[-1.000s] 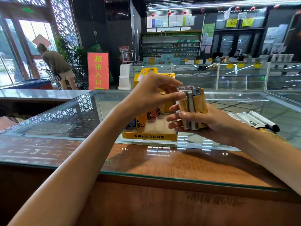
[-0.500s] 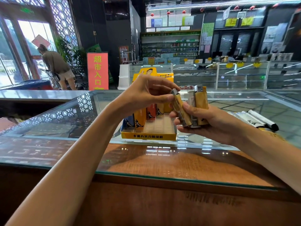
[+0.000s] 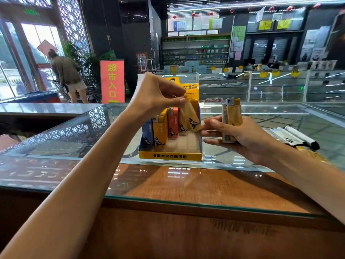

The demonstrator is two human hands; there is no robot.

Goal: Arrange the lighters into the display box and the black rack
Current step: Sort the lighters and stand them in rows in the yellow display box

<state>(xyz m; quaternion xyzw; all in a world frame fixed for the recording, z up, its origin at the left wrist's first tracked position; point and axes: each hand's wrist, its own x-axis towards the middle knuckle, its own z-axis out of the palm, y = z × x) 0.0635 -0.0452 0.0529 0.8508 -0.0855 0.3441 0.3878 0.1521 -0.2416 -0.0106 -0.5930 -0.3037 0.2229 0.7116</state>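
Above the right side of the display box point(image 3: 169, 156), the person's left grip point(image 3: 158, 96) pinches one yellow lighter point(image 3: 192, 117) by its top, between the thumb and the fingertips. The lighter hangs tilted. Its bottom end points down and to the right, near the fingers of the right grip point(image 3: 240, 139).

The right grip is curled round a small bunch of lighters point(image 3: 231, 120) and holds them standing up, just to the right of the box. The box sits on the glass counter point(image 3: 186, 184). A blue lighter point(image 3: 148, 131), a second yellow lighter point(image 3: 159, 130) and an orange lighter point(image 3: 172, 121) stand in its slots at the left and back. The slots at the front right look free. The black rack cannot be picked out here.

The step in hand seems to be putting the pinched lighter into a slot. To do it well, the person should first turn it straight, with the bottom pointing right down. A tilted lighter may catch on a slot wall or bump the ones that stand next to it.

Then it is best to aim for a free slot beside the standing lighters, so the rows fill up neatly. The lighter should go down slowly. The left grip should let go only when the bottom sits in the slot.

The right grip should stay a bit off to the side, so it does not push the box. It should hold its bunch tight, so none slip out.
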